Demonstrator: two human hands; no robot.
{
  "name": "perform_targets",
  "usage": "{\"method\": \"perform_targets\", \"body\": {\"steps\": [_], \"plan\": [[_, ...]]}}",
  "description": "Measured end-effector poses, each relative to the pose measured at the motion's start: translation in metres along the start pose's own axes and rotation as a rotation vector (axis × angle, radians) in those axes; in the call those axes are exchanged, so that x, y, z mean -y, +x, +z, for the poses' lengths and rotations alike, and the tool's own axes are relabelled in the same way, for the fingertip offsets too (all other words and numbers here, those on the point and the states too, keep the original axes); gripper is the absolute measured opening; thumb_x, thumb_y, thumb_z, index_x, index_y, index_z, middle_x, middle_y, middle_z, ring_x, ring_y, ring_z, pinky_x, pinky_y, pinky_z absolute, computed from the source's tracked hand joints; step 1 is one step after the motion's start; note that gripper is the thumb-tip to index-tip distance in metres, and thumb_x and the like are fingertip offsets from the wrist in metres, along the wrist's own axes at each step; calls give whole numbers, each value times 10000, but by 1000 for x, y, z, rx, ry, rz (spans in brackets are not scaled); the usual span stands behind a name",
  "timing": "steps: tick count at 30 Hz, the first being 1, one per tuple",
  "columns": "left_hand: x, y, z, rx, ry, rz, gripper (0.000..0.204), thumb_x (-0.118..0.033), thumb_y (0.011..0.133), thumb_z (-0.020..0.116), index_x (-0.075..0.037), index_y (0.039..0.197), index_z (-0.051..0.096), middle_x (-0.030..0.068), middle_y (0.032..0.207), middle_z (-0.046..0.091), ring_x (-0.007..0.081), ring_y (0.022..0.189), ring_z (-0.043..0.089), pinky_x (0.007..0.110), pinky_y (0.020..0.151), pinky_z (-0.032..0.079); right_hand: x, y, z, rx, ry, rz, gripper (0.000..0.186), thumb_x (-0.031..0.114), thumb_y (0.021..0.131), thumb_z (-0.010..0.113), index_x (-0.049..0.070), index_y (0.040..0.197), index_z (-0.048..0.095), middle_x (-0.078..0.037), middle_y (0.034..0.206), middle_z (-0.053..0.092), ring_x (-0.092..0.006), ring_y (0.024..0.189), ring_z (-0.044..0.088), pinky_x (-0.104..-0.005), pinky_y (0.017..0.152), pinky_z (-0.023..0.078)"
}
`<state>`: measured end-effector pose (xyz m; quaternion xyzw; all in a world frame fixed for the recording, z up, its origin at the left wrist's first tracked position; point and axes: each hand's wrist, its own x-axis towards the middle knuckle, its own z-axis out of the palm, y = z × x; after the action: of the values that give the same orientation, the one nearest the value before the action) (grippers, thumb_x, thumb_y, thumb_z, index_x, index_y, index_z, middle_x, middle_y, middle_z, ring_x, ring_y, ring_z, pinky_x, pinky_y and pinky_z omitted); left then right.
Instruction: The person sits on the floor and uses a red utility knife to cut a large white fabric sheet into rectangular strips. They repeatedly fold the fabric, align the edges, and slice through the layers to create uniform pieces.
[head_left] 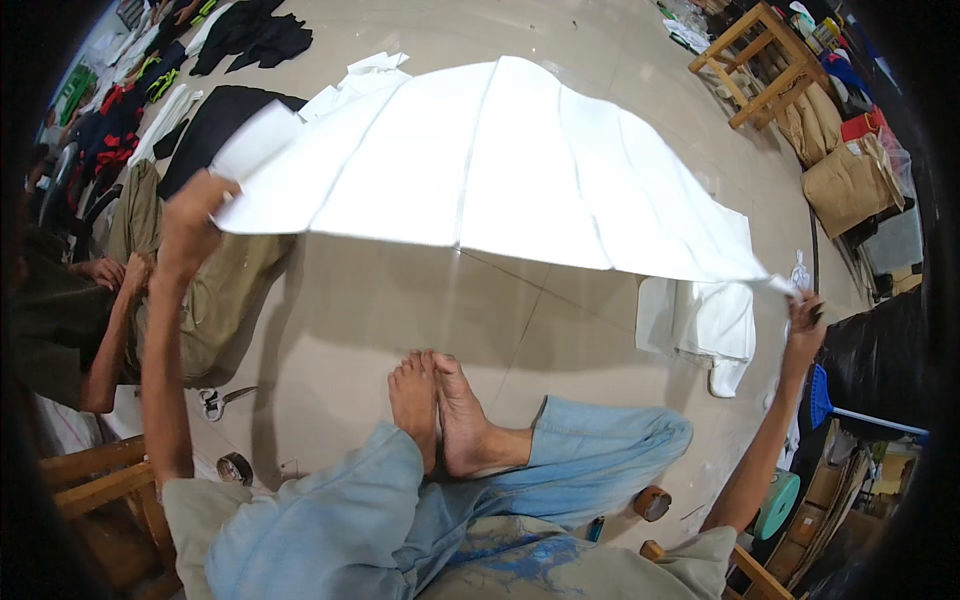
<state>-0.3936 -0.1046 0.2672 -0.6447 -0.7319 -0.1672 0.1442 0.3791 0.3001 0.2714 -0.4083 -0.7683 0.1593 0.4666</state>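
Note:
A wide white sheet [480, 170] with several faint lengthwise lines is stretched in the air above the floor, between my hands. My left hand [198, 215] is closed on its left end, where a white flap sticks up. My right hand [805, 318] grips the narrow right end. Below that right end, folded white pieces [715, 340] lie on the tiled floor, and more white pieces [360, 72] show behind the sheet's upper left edge. My bare feet and jeans are below the sheet.
A co-worker [70, 310] sits at my left, near scissors [212, 404]. Tape rolls [652, 503] lie by my legs. Dark garments [250, 40] cover the upper-left floor. A wooden stool [750, 60], brown paper bags [850, 185] and a blue brush [822, 395] line the right side.

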Motion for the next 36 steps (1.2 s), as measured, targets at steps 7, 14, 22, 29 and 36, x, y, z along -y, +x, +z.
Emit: {"method": "perform_targets", "body": {"steps": [7,14,22,29,36], "plan": [[-8,-141,135,195,-120,-244,208,-38,834,699,-75,1036,668,88,995,658,298,999,645,426,915,482,-60,-152,36,488,-408,15,203,-75,834,678,-7,1022,641,-136,953,658,-291,879,617,-353,828,471],[-120,-181,178,292,226,-578,224,-106,936,611,-89,1156,652,89,1134,657,278,1104,623,402,995,453,-88,-157,22,592,-294,518,198,-16,871,711,-17,1062,657,-80,954,671,-163,856,598,-325,786,487],[-265,-90,206,529,150,-594,283,-213,1021,551,-103,1267,637,102,1303,629,272,1239,572,395,1088,407,-137,22,88,487,-202,406,338,209,949,725,-61,1130,634,-86,1056,692,-171,945,631,-325,887,505],[34,32,218,483,199,-502,398,-385,1015,608,-108,1300,631,142,1476,538,310,1397,459,438,1172,335,-178,63,237,282,-626,54,407,248,881,801,-45,1115,641,-173,1012,678,-311,824,637,-387,799,514],[32,-19,270,69,287,-323,589,-391,961,698,37,1345,572,249,1489,500,395,1447,375,512,1198,256,-107,-65,254,10,-400,227,316,254,954,743,-36,977,621,-133,848,616,-257,750,561,-384,726,491]]}}
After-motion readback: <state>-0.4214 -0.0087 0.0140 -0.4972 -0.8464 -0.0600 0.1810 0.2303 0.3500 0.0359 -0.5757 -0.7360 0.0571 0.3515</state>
